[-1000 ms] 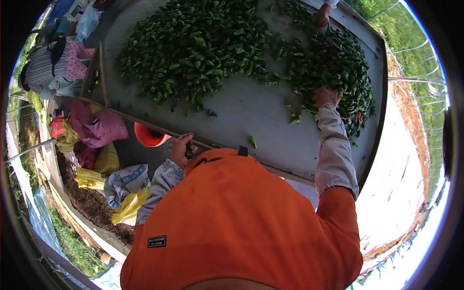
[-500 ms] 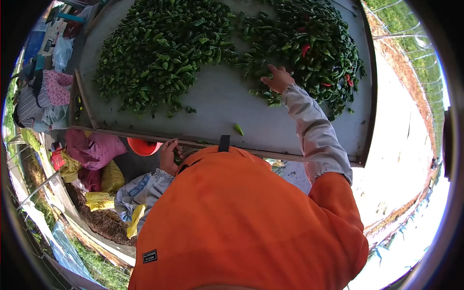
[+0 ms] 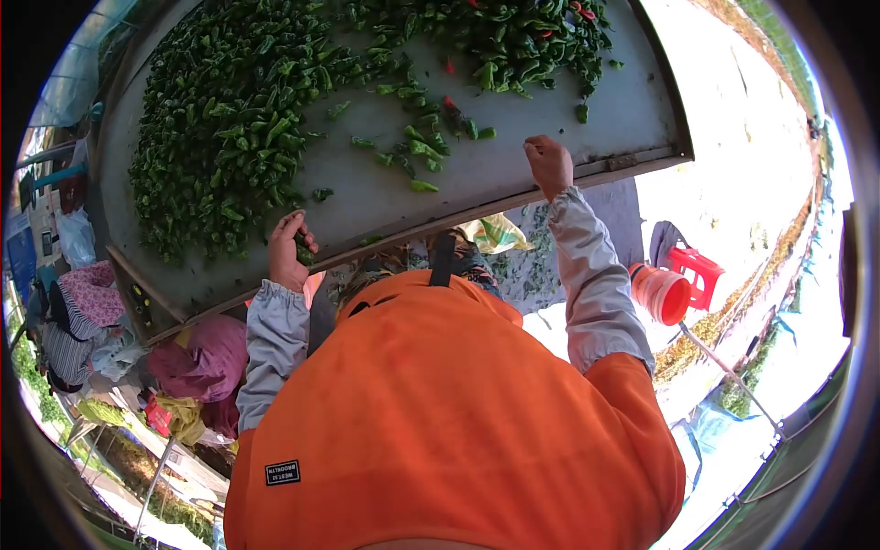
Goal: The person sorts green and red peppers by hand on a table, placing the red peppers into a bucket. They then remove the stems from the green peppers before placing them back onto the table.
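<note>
A large heap of green peppers (image 3: 229, 110) covers the left of the grey table (image 3: 367, 206), and a smaller heap (image 3: 522, 50) with a few red ones lies at the back right. Between them, loose green peppers (image 3: 423, 151) are scattered towards the near edge. My left hand (image 3: 290, 255) is at that edge beside the large heap, its fingers curled around green peppers (image 3: 303, 251). Over the table's near right side, my right hand (image 3: 550, 167) is closed with the fingers bent in; whatever they hold is hidden. Both forearms wear grey sleeves.
A raised rim (image 3: 495, 203) runs along the table's near side. Below left are a pink sack (image 3: 202, 357) and part of an orange container (image 3: 314, 286) by my left wrist. An orange bucket (image 3: 662, 293) and a red plastic stool (image 3: 701, 275) stand at the right.
My right hand has pulled back from the right heap to the near edge and closed. Peppers now lie scattered between the heaps. My left hand has risen to the table edge. The view has turned.
</note>
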A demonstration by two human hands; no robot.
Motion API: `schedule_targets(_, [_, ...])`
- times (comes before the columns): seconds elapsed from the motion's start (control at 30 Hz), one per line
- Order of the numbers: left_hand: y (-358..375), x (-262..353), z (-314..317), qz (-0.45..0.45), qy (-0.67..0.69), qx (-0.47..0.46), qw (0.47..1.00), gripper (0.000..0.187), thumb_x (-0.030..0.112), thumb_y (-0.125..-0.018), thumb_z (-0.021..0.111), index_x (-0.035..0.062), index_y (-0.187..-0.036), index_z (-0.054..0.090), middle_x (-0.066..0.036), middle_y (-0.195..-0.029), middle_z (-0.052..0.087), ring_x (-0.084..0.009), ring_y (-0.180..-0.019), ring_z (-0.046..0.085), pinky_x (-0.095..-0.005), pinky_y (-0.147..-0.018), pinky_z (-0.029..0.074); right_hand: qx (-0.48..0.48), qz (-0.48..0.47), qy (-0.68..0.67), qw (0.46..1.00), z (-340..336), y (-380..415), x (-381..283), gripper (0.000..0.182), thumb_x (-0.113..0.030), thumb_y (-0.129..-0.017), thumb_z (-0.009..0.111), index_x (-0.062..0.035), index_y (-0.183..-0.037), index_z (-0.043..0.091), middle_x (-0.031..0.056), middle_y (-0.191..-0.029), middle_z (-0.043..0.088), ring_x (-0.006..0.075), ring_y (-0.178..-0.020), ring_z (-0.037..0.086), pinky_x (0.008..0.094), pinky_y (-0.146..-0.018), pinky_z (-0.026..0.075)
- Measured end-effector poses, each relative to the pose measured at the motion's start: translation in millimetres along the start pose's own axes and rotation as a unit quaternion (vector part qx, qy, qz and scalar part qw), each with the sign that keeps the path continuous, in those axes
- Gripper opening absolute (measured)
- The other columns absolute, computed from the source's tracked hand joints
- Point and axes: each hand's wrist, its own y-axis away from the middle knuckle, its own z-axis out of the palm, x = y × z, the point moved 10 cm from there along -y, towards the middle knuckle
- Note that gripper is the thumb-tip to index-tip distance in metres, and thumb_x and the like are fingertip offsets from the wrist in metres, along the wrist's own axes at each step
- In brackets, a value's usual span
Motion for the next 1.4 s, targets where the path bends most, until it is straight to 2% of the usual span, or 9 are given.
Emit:
schedule_targets(0.2, [43, -59, 1, -0.016, 0.001, 0.018, 1.0, 0.009, 0.013, -0.09, 0.06, 0.0085, -0.098, 0.059, 0.0, -0.072, 0.048, -0.0123, -0.056, 0.049, -0.0287, -0.046, 0.041, 0.023, -0.132, 0.045, 0.99, 43, -29, -90, 0.022, -0.028, -0.084, 0.06, -0.0102, -0.091, 0.07, 0.0131, -0.095, 0.068, 0.0341, -0.089, 0.064, 0.0437, -0.078, 0.051])
schedule_targets(0.5, [93, -112, -20, -0.045, 0.019, 0.055, 0.997, 0.006, 0.013, -0.092, 0.058, 0.0087, -0.096, 0.056, -0.001, -0.071, 0.049, -0.0129, -0.056, 0.05, -0.0297, -0.046, 0.043, -0.154, -0.079, 0.127, 0.977, 120, -80, -105, 0.032, -0.032, -0.078, 0.069, -0.0099, -0.1, 0.072, 0.0127, -0.103, 0.069, 0.0318, -0.097, 0.066, 0.0402, -0.082, 0.052])
schedule_targets(0.6, [98, -107, -29, -0.025, 0.038, 0.069, 0.997, 0.007, 0.012, -0.092, 0.056, 0.009, -0.098, 0.056, 0.0, -0.07, 0.049, -0.0121, -0.057, 0.05, -0.0286, -0.047, 0.043, -0.211, -0.036, -0.039, 0.976, 124, -95, -90, 0.033, -0.03, -0.08, 0.066, -0.0029, -0.097, 0.069, 0.0111, -0.091, 0.069, 0.0204, -0.079, 0.066, 0.0333, -0.07, 0.052])
schedule_targets(0.63, [101, -106, -32, -0.022, 0.044, 0.074, 0.996, 0.007, 0.013, -0.093, 0.056, 0.0091, -0.098, 0.056, 0.0, -0.07, 0.049, -0.012, -0.056, 0.05, -0.0284, -0.048, 0.043, -0.15, -0.029, -0.101, 0.983, 107, -104, -90, 0.03, -0.025, -0.079, 0.065, 0.0004, -0.095, 0.068, 0.0088, -0.083, 0.067, 0.0154, -0.07, 0.062, 0.0299, -0.065, 0.05])
schedule_targets(0.83, [89, -105, -49, -0.031, 0.088, 0.069, 0.993, 0.007, 0.013, -0.093, 0.056, 0.0087, -0.098, 0.058, 0.0, -0.069, 0.049, -0.0116, -0.056, 0.05, -0.0284, -0.048, 0.042, -0.108, 0.129, -0.314, 0.934, 52, -85, -62, 0.035, -0.026, -0.078, 0.066, -0.0021, -0.104, 0.065, 0.0065, -0.086, 0.065, 0.0156, -0.076, 0.06, 0.031, -0.066, 0.05])
schedule_targets(0.93, [77, -94, -48, -0.025, 0.081, 0.057, 0.995, 0.007, 0.013, -0.093, 0.056, 0.0082, -0.098, 0.058, 0.0, -0.069, 0.049, -0.0114, -0.056, 0.05, -0.0284, -0.048, 0.042, -0.152, -0.122, -0.042, 0.98, 57, -64, -98, 0.039, -0.026, -0.078, 0.064, -0.0052, -0.11, 0.062, 0.0113, -0.101, 0.066, 0.0242, -0.084, 0.065, 0.0348, -0.078, 0.051])
schedule_targets(1.07, [54, -75, -40, -0.013, 0.055, 0.028, 0.998, 0.009, 0.013, -0.092, 0.056, 0.0073, -0.099, 0.059, 0.0, -0.071, 0.05, -0.0117, -0.057, 0.05, -0.0283, -0.048, 0.042, -0.153, -0.208, 0.166, 0.952, 77, -43, -128, 0.044, -0.034, -0.076, 0.068, -0.0118, -0.114, 0.063, 0.01, -0.106, 0.067, 0.0289, -0.101, 0.063, 0.0383, -0.087, 0.05])
schedule_targets(1.2, [35, -59, -31, -0.013, 0.04, -0.001, 0.999, 0.01, 0.013, -0.092, 0.057, 0.0066, -0.099, 0.059, 0.0, -0.073, 0.05, -0.0123, -0.057, 0.05, -0.0284, -0.048, 0.042, -0.225, -0.082, 0.242, 0.94, 102, -47, -95, 0.042, -0.035, -0.073, 0.072, -0.0081, -0.105, 0.068, 0.0125, -0.098, 0.069, 0.0304, -0.091, 0.065, 0.0405, -0.077, 0.05])
schedule_targets(1.4, [25, -45, -35, -0.041, 0.029, -0.009, 0.999, 0.011, 0.013, -0.092, 0.058, 0.0067, -0.1, 0.058, 0.0, -0.074, 0.049, -0.0122, -0.058, 0.049, -0.0284, -0.048, 0.042, -0.13, 0.119, -0.072, 0.982, 89, -67, -25, 0.038, -0.031, -0.072, 0.073, -0.0023, -0.096, 0.07, 0.0041, -0.081, 0.065, 0.0127, -0.07, 0.06, 0.028, -0.058, 0.047])
